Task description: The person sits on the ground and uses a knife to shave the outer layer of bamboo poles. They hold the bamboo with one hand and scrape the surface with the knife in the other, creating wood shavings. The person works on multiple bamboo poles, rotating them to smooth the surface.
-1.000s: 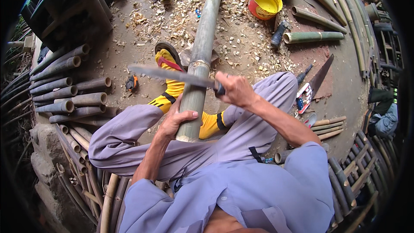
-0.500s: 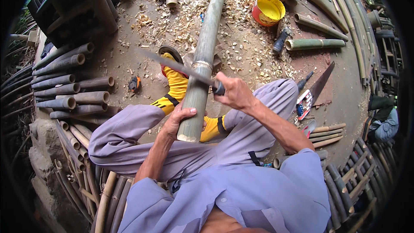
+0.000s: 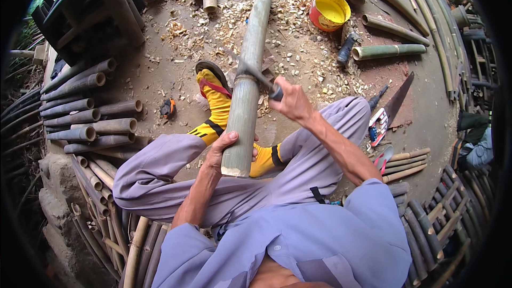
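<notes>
A long grey-green bamboo pole (image 3: pixel 249 69) lies lengthwise in front of me, its near cut end between my legs. My left hand (image 3: pixel 223 148) grips that near end. My right hand (image 3: pixel 290 102) is shut on the dark handle of a long chopping knife (image 3: pixel 255 74), whose blade meets the pole at a node about halfway up. My feet in yellow socks (image 3: pixel 214 101) sit on either side of the pole, one in a sandal.
Stacks of cut bamboo tubes (image 3: pixel 88 122) lie at the left and along the top. A yellow bucket (image 3: pixel 329 10) stands at the upper right, a hand saw (image 3: pixel 397 101) and a short green bamboo piece (image 3: pixel 388 51) at the right. Wood chips cover the ground.
The knife has swung from lying flat across the pole, blade out to the left, down onto the pole's node. My right hand moved up and forward. The left hand kept its grip.
</notes>
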Demonstrator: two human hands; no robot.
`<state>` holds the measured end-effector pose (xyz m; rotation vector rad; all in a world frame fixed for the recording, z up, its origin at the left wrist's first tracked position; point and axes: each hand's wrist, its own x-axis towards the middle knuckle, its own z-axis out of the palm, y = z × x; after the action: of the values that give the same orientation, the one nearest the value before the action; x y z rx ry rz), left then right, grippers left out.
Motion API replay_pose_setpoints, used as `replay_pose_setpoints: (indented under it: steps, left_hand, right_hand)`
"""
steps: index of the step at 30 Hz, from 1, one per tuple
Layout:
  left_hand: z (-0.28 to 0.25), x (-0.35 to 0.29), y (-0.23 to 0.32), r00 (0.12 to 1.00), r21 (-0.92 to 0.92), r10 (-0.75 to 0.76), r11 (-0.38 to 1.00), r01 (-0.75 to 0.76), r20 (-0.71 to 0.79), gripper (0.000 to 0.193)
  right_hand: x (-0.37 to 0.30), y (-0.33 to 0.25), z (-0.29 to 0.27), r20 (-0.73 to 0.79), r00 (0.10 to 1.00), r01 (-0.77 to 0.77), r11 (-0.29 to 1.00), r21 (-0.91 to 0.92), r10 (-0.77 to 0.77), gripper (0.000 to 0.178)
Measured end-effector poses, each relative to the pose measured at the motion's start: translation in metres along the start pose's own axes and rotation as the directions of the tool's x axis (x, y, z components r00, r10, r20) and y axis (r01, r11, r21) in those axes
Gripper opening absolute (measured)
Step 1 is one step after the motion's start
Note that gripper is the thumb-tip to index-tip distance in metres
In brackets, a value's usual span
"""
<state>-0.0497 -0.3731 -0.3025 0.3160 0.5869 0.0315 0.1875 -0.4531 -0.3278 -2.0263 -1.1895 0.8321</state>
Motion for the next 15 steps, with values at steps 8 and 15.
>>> replay_pose_setpoints:
  steps: [8, 15]
  left_hand:
    - [0.005, 0.002, 0.007, 0.998, 0.019, -0.021, 1.000, 0.022, -0.059, 0.062]
    - [-0.001, 0.000, 0.000, 0.996, 0.013, -0.073, 0.997, 0.074, -0.044, 0.061]
  right_hand:
    - [0.014, 0.016, -0.001, -0.095, 0.995, 0.033, 0.999, 0.007, -0.032, 0.029]
    - [0.009, 0.016, 0.002, -0.024, 0.998, 0.056, 0.993, -0.106, -0.058, 0.028]
